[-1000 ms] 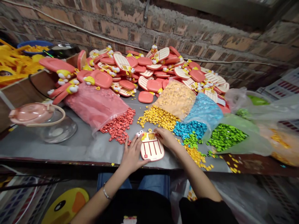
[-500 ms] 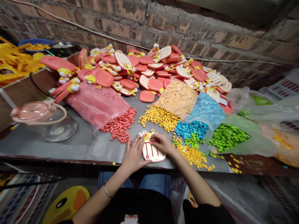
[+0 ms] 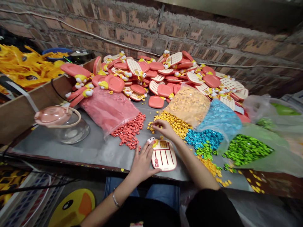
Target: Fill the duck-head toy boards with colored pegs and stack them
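Note:
A cream slotted board [image 3: 164, 159] with a pink rim and a duck head with bulging white eyes lies flat near the table's front edge. My left hand [image 3: 142, 162] grips its left side, thumb along the bottom edge and fingers up by the duck head. Two small red pieces sit at the lower end of the leftmost slot. Beyond the board, my right hand [image 3: 164, 130] reaches to the left end of the small yellow pieces [image 3: 176, 123]. Its fingers are curled together at the tips; whatever lies between them is hidden. Loose red pieces [image 3: 130, 132] spread left of it.
Many similar boards [image 3: 165, 71] are heaped along the brick wall. Blue pieces [image 3: 203, 138] and green pieces [image 3: 248, 149] spill from plastic bags on the right. A glass jug with a pink lid [image 3: 71, 127] stands left, near a box of yellow parts [image 3: 30, 67].
My right hand has moved from the board's upper part forward to the yellow pieces. A second red piece now shows in the left slot. My left hand stays on the board; the view has shifted.

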`<state>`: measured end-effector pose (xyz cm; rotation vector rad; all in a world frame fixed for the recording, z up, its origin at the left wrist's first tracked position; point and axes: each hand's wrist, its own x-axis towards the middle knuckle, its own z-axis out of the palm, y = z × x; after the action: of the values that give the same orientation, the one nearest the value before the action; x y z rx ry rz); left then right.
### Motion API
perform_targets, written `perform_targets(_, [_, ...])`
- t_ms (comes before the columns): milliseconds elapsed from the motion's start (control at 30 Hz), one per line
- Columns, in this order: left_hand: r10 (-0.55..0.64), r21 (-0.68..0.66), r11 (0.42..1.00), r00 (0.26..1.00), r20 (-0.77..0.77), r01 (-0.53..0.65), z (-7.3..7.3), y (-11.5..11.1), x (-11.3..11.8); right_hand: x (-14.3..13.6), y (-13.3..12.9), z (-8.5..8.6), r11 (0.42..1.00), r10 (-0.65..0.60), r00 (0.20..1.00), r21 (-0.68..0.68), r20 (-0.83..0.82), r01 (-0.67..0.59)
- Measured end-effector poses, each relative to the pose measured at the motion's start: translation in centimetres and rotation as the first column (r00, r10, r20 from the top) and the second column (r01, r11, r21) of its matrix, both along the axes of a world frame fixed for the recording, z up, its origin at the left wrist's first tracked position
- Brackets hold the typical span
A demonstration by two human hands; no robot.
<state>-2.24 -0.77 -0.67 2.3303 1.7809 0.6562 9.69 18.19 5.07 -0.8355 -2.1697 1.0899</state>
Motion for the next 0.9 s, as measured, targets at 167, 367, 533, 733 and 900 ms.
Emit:
perform_targets(167, [0.002,-0.022,1.000,1.000,0.011,-0.001,0.0,-0.1,0.0,-8.0,6.9,-1.2,0.988,-0.037,0.975,0.154,0.220,0.003])
perform_targets(367, [-0.017,-0.013,1.000,1.000,-0.007,0.017,-0.3,0.1,-0.1,-10.5,7.6,-3.7,0.988,-0.026,0.965,0.152,0.261,-0.014])
perform_targets(533, [-0.011,-0.021,1.000,1.000,0.003,0.011,-0.2,0.1,0.0,-8.0,6.2,-5.0,0.993,-0.051,0.969,0.120,0.242,0.022])
perform_targets(733, [-0.003,-0.032,0.999,1.000,-0.008,0.003,0.0,0.1,0.0,-5.5,4.7,-3.4,0.991,-0.074,0.994,-0.121,-0.082,0.064])
perform_targets(900, [-0.008,0.002,1.000,1.000,-0.004,0.008,0.0,0.1,-0.1,0.4,1.7,-1.1,0.972,-0.154,0.973,-0.203,-0.173,0.118])
